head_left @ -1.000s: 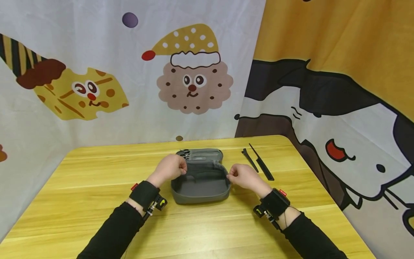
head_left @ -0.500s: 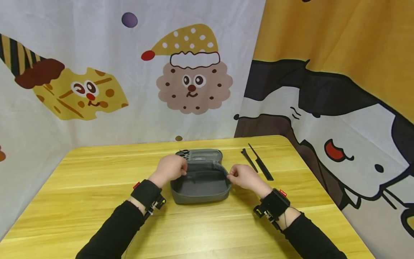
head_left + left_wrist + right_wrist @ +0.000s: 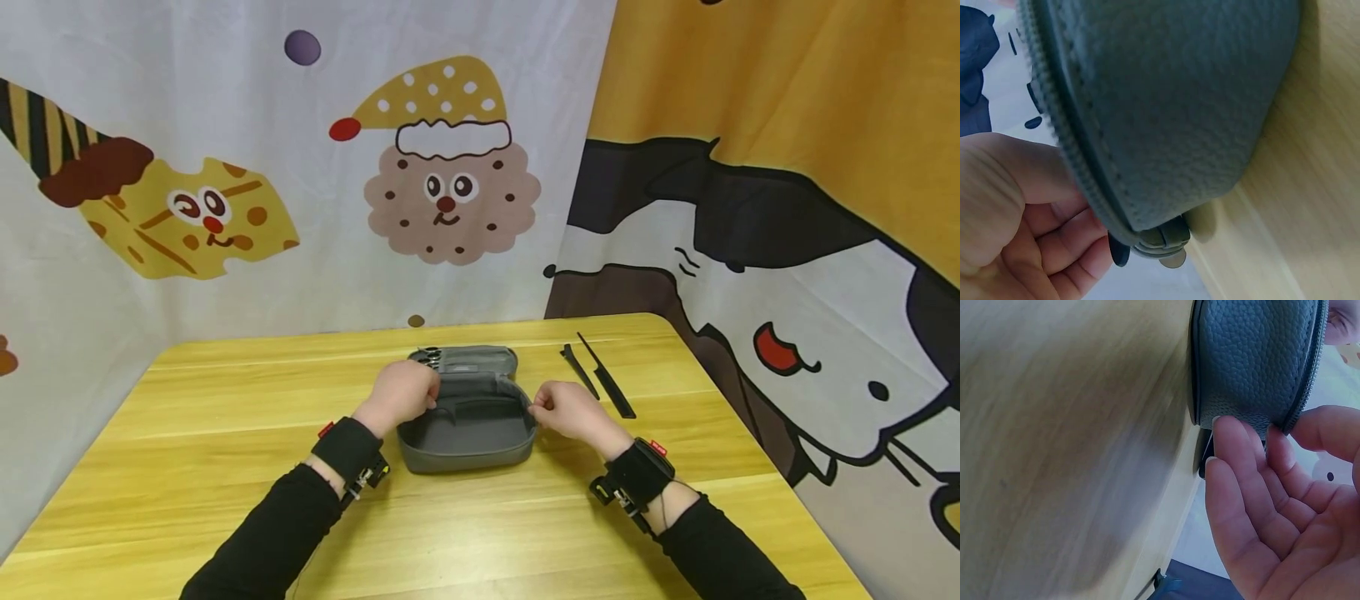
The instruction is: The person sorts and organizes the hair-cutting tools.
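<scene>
The right hand (image 3: 567, 408) pinches the right side of the zipped rim (image 3: 1311, 381) between thumb and forefinger, a narrow grip, its other fingers loosely bent beside the outer wall. The left hand (image 3: 399, 392) is also narrow, its fingers curled at the rim's left rear; its thumb passes behind the zipped edge in the left wrist view, so I cannot tell whether the hidden tips pinch anything. Between the hands, the grey case (image 3: 468, 460) sits open at mid-table, its lid (image 3: 476, 357) folded back to the far side, the left part of the lid covered by the left hand. Metal finger loops (image 3: 430, 357) show in the lid, too small and too crowded to count. Right of the case lie two black items, apart from each other: one tail comb (image 3: 617, 393) and, on its left, one slim tool (image 3: 580, 372) whose kind is hard to make out. Each wrist wears one black band, and both black sleeves (image 3: 262, 537) are cut off at the lower edge. All this is over one wooden table (image 3: 187, 467), with a printed curtain (image 3: 225, 83) behind.
</scene>
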`<state>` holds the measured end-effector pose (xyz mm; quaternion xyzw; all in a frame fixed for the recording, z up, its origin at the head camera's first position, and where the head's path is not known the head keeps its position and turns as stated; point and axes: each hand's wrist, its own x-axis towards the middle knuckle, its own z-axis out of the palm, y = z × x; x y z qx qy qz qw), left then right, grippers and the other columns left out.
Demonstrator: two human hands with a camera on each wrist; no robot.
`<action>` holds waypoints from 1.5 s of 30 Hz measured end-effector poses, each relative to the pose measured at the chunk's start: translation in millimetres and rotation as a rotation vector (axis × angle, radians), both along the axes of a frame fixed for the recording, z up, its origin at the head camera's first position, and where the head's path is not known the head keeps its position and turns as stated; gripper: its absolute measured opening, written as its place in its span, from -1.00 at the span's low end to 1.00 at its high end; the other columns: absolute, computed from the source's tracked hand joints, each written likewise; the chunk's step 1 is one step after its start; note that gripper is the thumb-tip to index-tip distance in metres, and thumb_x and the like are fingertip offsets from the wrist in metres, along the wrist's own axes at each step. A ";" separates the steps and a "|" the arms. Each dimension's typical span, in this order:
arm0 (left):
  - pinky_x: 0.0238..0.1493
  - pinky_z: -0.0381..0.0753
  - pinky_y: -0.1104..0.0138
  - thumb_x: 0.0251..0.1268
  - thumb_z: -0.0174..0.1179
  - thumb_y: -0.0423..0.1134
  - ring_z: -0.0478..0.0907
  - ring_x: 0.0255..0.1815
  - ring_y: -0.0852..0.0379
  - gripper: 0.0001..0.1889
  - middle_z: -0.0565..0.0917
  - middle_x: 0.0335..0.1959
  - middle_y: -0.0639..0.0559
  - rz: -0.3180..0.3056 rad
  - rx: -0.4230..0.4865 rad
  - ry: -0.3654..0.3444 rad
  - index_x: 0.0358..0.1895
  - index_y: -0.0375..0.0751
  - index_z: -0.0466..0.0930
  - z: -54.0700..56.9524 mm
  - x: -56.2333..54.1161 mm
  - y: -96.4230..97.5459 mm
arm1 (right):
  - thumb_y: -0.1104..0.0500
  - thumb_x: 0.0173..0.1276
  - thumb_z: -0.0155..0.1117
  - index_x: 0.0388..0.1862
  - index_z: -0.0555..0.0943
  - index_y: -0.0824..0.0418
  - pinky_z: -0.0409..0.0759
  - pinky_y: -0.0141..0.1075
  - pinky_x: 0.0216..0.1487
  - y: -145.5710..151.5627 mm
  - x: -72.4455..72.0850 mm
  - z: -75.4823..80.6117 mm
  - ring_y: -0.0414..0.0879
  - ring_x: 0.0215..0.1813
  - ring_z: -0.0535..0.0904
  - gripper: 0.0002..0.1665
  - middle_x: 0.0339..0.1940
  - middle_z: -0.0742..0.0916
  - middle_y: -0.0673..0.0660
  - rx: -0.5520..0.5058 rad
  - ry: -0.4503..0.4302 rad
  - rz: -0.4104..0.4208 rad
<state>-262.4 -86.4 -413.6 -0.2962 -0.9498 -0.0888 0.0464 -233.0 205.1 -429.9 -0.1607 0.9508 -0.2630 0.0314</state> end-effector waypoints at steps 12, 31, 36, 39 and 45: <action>-0.46 0.39 0.26 0.20 0.42 -0.30 0.35 -0.57 0.16 -0.71 0.43 -0.62 0.16 -0.011 -0.007 -0.009 -0.59 0.01 0.52 -1.2 -0.9 2.1 | 0.17 0.37 0.34 -0.49 0.55 0.11 0.32 -0.33 -0.49 -0.4 -0.5 0.1 -0.18 -0.59 0.38 -0.77 -0.65 0.56 -0.07 -0.003 -0.002 -0.002; -0.16 0.62 0.13 0.23 0.37 -0.33 0.62 -0.26 -0.02 -0.83 0.70 -0.26 -0.05 0.030 0.354 -0.052 -0.12 -0.25 0.73 14.8 7.3 -34.2 | 0.13 0.34 0.40 -0.19 0.66 0.16 0.56 -0.25 -0.22 -13.8 -1.7 18.0 -0.12 -0.28 0.59 -0.85 -0.32 0.68 -0.01 0.027 0.216 0.036; -0.20 0.62 0.15 0.24 0.37 -0.34 0.62 -0.29 -0.01 -0.84 0.69 -0.30 -0.06 0.083 0.348 -0.062 -0.14 -0.30 0.72 12.7 11.1 -50.7 | 0.13 0.37 0.37 -0.11 0.65 0.17 0.56 -0.26 -0.16 -28.0 -0.5 26.5 -0.10 -0.23 0.59 -0.81 -0.25 0.68 0.02 0.042 0.237 0.083; -0.23 0.63 0.16 0.22 0.38 -0.31 0.63 -0.31 -0.01 -0.81 0.70 -0.33 -0.06 0.137 0.337 -0.086 -0.15 -0.33 0.71 11.3 13.9 -58.2 | 0.13 0.37 0.37 -0.09 0.64 0.18 0.56 -0.27 -0.12 -36.9 -1.1 30.4 -0.10 -0.20 0.60 -0.79 -0.23 0.68 0.03 0.065 0.271 0.114; -0.26 0.63 0.17 0.19 0.42 -0.24 0.62 -0.33 0.02 -0.74 0.69 -0.34 -0.04 0.188 0.305 -0.153 -0.14 -0.34 0.70 8.5 23.9 -65.0 | 0.14 0.36 0.38 -0.05 0.65 0.19 0.56 -0.26 -0.07 -55.6 -4.7 37.5 -0.09 -0.16 0.60 -0.77 -0.20 0.68 0.04 0.102 0.271 0.188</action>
